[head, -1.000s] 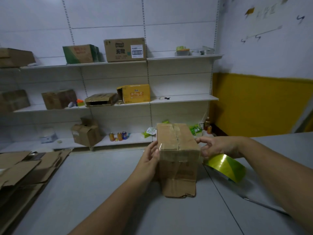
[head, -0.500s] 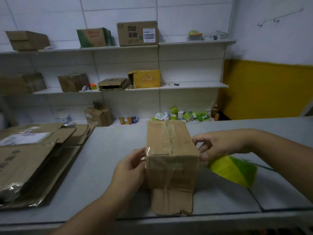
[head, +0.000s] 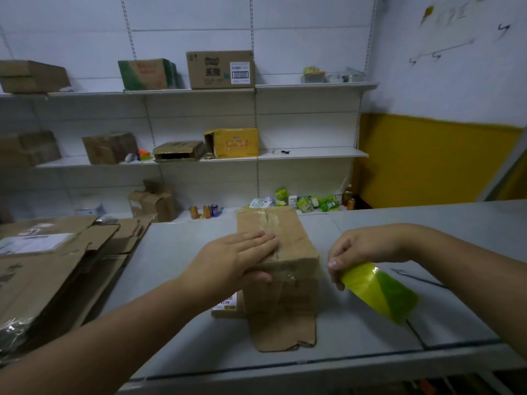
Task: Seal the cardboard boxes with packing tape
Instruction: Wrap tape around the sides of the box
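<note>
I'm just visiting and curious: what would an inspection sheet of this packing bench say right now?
Surface: grey table, seam at the right.
Job's things: cardboard box standing on the table, clear tape over its top; yellow-green tape roll.
Clutter: flattened cardboard stacked at the left.
Grips: left hand flat on the box top; right hand pinching the tape roll.
Cables: nothing seen.
Surroundings: white shelves with cartons; yellow wall.
</note>
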A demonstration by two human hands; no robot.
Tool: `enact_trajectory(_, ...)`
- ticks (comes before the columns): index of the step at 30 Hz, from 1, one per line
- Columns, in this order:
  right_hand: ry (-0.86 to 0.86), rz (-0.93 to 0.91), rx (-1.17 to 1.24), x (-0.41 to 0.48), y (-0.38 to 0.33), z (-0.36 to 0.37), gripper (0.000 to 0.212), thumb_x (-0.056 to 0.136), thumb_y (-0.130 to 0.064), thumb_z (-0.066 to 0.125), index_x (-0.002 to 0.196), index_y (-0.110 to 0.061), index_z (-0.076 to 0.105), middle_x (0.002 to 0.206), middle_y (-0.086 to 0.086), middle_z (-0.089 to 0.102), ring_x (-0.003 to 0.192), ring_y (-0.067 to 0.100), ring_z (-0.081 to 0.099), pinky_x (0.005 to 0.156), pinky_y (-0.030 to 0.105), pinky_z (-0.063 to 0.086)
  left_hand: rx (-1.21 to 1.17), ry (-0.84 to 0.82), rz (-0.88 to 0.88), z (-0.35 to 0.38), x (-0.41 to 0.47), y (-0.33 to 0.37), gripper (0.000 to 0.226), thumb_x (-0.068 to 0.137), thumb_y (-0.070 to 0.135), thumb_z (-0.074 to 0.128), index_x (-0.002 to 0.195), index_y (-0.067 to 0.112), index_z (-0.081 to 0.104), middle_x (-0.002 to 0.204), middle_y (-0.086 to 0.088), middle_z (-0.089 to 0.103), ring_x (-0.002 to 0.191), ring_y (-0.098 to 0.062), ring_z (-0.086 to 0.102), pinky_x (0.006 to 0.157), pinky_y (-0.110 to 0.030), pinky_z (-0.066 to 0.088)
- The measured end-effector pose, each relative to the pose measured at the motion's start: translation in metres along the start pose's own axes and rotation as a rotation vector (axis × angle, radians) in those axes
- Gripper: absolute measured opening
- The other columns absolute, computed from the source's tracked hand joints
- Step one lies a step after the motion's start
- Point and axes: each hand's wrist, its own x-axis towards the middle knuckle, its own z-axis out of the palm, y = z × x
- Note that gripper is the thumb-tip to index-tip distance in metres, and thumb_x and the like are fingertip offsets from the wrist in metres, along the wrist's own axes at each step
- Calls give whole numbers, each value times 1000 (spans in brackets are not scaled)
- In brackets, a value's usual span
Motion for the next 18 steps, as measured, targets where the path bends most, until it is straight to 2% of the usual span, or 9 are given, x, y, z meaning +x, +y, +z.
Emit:
enact_trajectory(3, 49, 20, -9, -2, 2, -3, 20, 80, -37, 65, 80, -19, 74, 84, 6, 71, 82, 21, 63, 80, 37, 48, -23, -34, 29, -1, 1, 2, 60, 93, 60, 17, 138, 27, 38, 133, 2, 56, 122, -16, 52, 98, -33, 39)
enact_trajectory(5, 53, 16, -9, -1, 2, -2, 15, 86, -30, 64, 81, -19, 73, 82, 1, 71, 80, 16, 63, 78, 30, 49, -37, -64, 36, -11, 7, 7, 65, 85, 70, 19, 142, 40, 24, 145, 10, 40, 133, -8, 33, 105, -34, 33)
enact_trajectory(7, 63, 16, -7, 1, 0, 2, 16, 92, -20, 60, 81, -18, 71, 77, -6, 72, 75, 7, 65, 73, 21, 49, -111, -176, -109, -27, 11, 14, 69, 77, 73, 27, 141, 48, 17, 150, 21, 23, 137, 0, 14, 112, -31, 27)
enact_trajectory(9, 75, 27, -7, 2, -3, 3, 17, 93, -12, 57, 83, -15, 70, 71, -11, 71, 69, 0, 65, 68, 15, 48, -107, -27, -172, -41, 21, 32, 65, 84, 67, 30, 142, 39, 28, 146, 20, 27, 135, -4, 24, 105, -24, 30)
enact_trajectory(10, 80, 31, -15, 2, -4, 2, 16, 93, -11, 56, 84, -13, 70, 71, -11, 71, 69, 0, 65, 68, 15, 49, -67, 70, -172, -43, 29, 44, 63, 87, 64, 26, 142, 36, 32, 145, 17, 30, 132, -7, 29, 101, -22, 32)
enact_trajectory(11, 80, 32, -29, 2, -4, 2, 16, 93, -10, 57, 85, -13, 70, 72, -11, 71, 70, 3, 65, 71, 19, 50, -31, 89, -172, -40, 38, 55, 61, 89, 61, 24, 143, 33, 31, 146, 14, 30, 132, -9, 30, 101, -23, 31)
enact_trajectory(14, 80, 52, -61, 0, -7, 4, 14, 89, -14, 60, 81, -17, 71, 71, -10, 70, 73, 8, 64, 77, 28, 50, 72, -61, -161, -12, 66, 73, 65, 93, 59, 17, 148, 24, 20, 153, 3, 28, 140, -18, 22, 110, -33, 22)
enact_trajectory(16, 87, 35, -1, -3, -6, 6, 14, 90, -20, 61, 78, -17, 68, 65, -10, 68, 67, 6, 62, 72, 24, 48, 145, -137, -133, -5, 70, 60, 72, 91, 61, 7, 136, 20, 44, 139, 1, 50, 130, -20, 44, 101, -35, 40)
enact_trajectory(18, 89, 2, 85, -5, -5, 10, 21, 88, -34, 59, 84, -14, 65, 66, -9, 69, 67, 5, 62, 77, 27, 47, 185, -6, -115, 3, 62, 40, 72, 97, 52, 5, 112, 20, 68, 112, 2, 70, 103, -18, 66, 76, -31, 56)
